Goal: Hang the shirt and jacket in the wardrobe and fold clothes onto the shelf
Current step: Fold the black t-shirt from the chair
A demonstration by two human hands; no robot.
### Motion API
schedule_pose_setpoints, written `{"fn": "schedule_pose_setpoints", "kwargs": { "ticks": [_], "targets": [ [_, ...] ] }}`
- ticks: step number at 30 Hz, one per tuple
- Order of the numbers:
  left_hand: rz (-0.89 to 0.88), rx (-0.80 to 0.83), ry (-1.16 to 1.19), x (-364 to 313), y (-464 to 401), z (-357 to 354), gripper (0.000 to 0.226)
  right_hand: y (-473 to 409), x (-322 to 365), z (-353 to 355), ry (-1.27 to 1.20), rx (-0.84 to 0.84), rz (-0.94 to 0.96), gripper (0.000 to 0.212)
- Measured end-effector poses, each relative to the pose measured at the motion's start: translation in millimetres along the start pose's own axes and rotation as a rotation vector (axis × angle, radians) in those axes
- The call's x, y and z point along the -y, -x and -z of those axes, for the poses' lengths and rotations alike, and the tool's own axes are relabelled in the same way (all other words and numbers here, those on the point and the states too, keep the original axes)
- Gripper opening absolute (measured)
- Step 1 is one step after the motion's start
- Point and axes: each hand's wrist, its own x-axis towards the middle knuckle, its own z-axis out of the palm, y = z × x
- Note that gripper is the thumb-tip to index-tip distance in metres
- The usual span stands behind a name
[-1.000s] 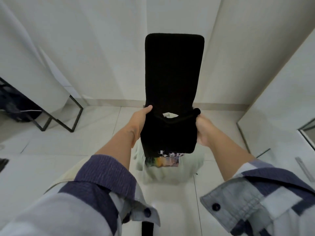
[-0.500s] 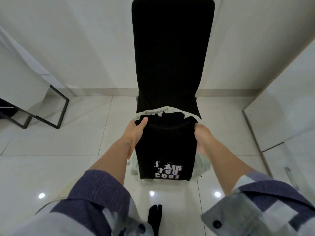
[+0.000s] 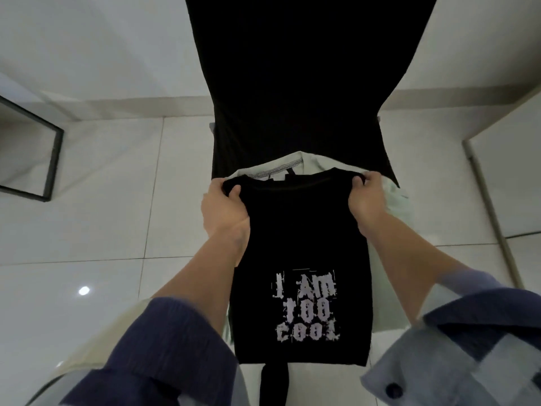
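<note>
A black T-shirt (image 3: 298,230) with white print reading "I AM TOO COOL" lies folded lengthwise on the seat of a black-covered chair (image 3: 295,92). My left hand (image 3: 224,209) grips its left shoulder corner by the collar. My right hand (image 3: 366,200) pinches the right shoulder corner. Under it lies a pale green garment (image 3: 395,206) whose collar shows just beyond the black collar and whose edges stick out on the right. The shirt's hem hangs over the seat's near edge.
Glossy white floor tiles (image 3: 87,230) surround the chair. A black metal frame (image 3: 52,162) stands at the left by the wall. A pale panel with a metal edge strip (image 3: 491,218) runs along the right. A dark strip (image 3: 273,385) hangs below the seat front.
The black T-shirt, held up before the chair back a second ago, has come down flat onto the green garment on the seat. My view has moved closer and lower.
</note>
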Motion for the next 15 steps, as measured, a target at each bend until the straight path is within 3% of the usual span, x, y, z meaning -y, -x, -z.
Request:
{"fn": "schedule_pose_setpoints", "kwargs": {
  "ticks": [3, 5, 8, 11, 13, 15],
  "targets": [
    [-0.013, -0.075, -0.228, 9.6, -6.9, -8.6, 0.028, -4.8, -5.9, -11.9, 0.097, -0.042, 0.022, 0.028],
    [0.015, -0.095, -0.272, 6.7, -3.6, -11.3, 0.030, -0.6, -5.7, -19.1, 0.292, -0.100, 0.092, 0.028],
    [0.073, -0.074, -0.246, -2.1, 4.9, -11.7, 0.032, 10.9, -0.2, -26.1, 0.734, -0.179, 0.401, 0.039],
    [0.029, -0.070, -0.132, -7.5, 14.5, -9.6, 0.028, 18.4, 6.9, -30.4, 0.874, 0.181, 0.740, 0.048],
    [-0.030, -0.075, -0.071, -10.3, 19.8, -8.0, 0.025, 20.9, 7.9, -35.0, 0.934, 0.393, 0.758, 0.059],
    [-0.048, -0.053, -0.058, -12.5, 22.3, -7.6, 0.022, 21.5, 9.8, -40.2, 1.000, 0.445, 0.733, 0.067]
  ]
}}
